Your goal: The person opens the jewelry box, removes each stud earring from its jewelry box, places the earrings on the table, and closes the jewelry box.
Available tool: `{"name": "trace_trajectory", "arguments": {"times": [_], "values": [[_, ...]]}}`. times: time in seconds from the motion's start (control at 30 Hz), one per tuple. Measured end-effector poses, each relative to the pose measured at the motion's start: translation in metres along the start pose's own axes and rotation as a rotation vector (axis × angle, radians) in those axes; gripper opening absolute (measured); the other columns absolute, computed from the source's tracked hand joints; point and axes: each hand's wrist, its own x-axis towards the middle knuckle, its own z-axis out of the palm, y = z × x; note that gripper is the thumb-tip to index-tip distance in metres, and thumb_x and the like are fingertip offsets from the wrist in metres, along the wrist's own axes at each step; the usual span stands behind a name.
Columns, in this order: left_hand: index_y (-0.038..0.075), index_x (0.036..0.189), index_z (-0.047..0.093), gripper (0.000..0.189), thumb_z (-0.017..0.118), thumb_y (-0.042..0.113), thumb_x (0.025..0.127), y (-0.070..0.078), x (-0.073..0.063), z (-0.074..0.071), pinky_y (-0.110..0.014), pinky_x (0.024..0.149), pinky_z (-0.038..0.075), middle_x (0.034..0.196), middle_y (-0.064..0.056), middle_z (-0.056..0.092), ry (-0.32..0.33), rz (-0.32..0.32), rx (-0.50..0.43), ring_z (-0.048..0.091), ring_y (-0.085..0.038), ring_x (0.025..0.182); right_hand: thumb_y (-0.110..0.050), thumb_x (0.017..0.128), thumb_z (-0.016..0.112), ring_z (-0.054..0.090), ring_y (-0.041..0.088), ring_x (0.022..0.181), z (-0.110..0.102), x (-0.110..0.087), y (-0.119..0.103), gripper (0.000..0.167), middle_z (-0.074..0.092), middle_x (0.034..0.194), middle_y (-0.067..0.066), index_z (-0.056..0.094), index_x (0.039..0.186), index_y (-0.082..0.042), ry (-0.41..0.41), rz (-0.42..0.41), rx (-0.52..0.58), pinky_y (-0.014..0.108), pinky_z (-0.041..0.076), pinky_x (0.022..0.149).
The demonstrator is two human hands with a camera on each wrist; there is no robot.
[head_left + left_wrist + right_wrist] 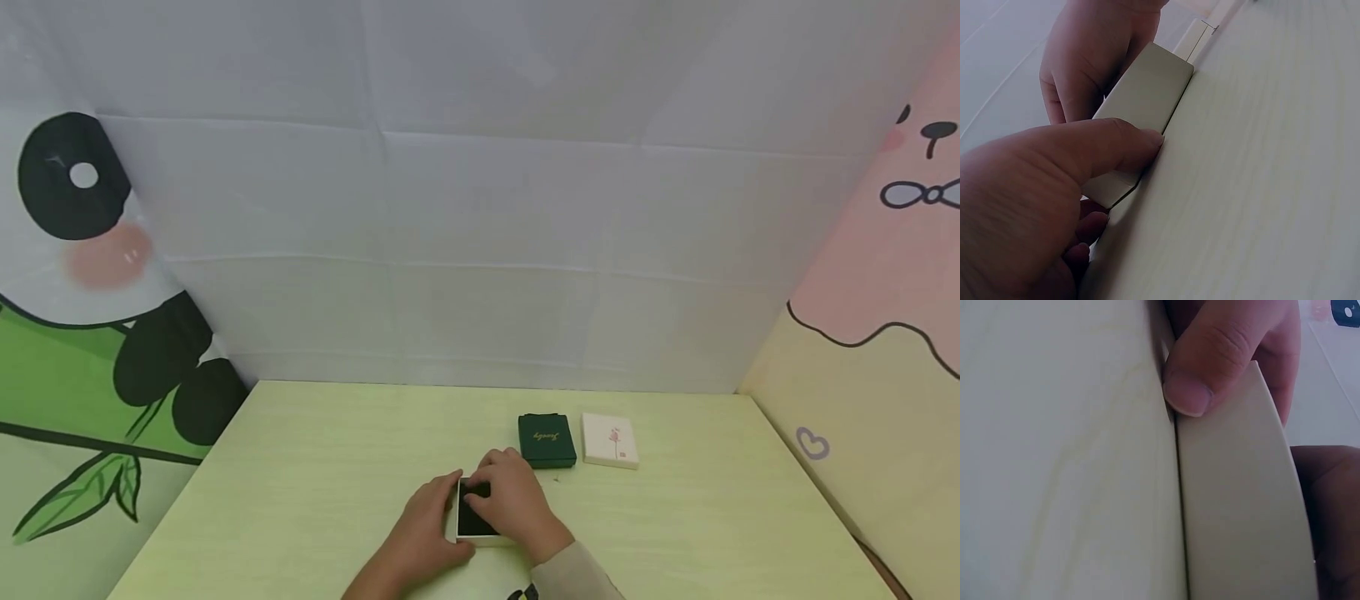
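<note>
A small white box with a black inside lies on the table near its front. My left hand grips the box's left side. Its thumb lies along the pale front wall, as the left wrist view shows, and its other fingers go round the side. Over the box is my right hand, thumb and fingers bent down at the black inside. Whether it pinches anything is hidden. Seen from the right wrist, the box wall stands between the left thumb and part of the right hand.
Behind the right hand lies a dark green box with gold lettering. A flat white box or lid with a pink flower print lies just right of it. A pale cloth wall closes off the table's back.
</note>
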Motion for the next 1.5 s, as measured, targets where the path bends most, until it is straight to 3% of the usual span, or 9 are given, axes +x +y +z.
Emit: {"name": "trace_trajectory", "arguments": {"times": [0.7, 1.17, 1.37, 1.5], "values": [[0.004, 0.154, 0.04, 0.097, 0.085, 0.033, 0.074, 0.013, 0.008, 0.012, -0.058, 0.107, 0.04, 0.148, -0.009, 0.05, -0.028, -0.019, -0.001, 0.047, -0.03, 0.133, -0.027, 0.085, 0.086, 0.052, 0.012, 0.09, -0.006, -0.012, 0.02, 0.003, 0.063, 0.098, -0.011, 0.084, 0.083, -0.025, 0.028, -0.055, -0.015, 0.03, 0.047, 0.079], [0.004, 0.154, 0.04, 0.096, 0.086, 0.032, 0.074, 0.013, 0.006, 0.012, -0.056, 0.106, 0.041, 0.146, -0.008, 0.05, -0.009, -0.005, 0.009, 0.047, -0.029, 0.132, -0.023, 0.086, 0.084, 0.051, 0.012, 0.091, -0.011, -0.011, 0.014, 0.012, 0.062, 0.099, -0.01, 0.076, 0.078, -0.027, -0.039, -0.013, -0.004, 0.033, 0.047, 0.084], [0.003, 0.154, 0.041, 0.096, 0.086, 0.03, 0.073, 0.012, 0.006, 0.012, -0.053, 0.103, 0.043, 0.141, -0.005, 0.052, 0.0, 0.001, 0.025, 0.05, -0.022, 0.12, -0.023, 0.09, 0.081, 0.05, 0.012, 0.09, -0.012, -0.011, 0.015, 0.015, 0.062, 0.1, -0.009, 0.072, 0.078, -0.026, -0.066, -0.029, -0.036, 0.033, 0.046, 0.085], [0.003, 0.154, 0.04, 0.096, 0.086, 0.03, 0.073, 0.013, 0.007, 0.012, -0.054, 0.104, 0.042, 0.142, -0.006, 0.052, -0.004, -0.003, 0.027, 0.05, -0.023, 0.121, -0.022, 0.09, 0.08, 0.049, 0.012, 0.09, -0.011, -0.011, 0.017, 0.017, 0.062, 0.1, -0.01, 0.07, 0.077, -0.025, -0.069, -0.034, -0.035, 0.034, 0.046, 0.086]]}}
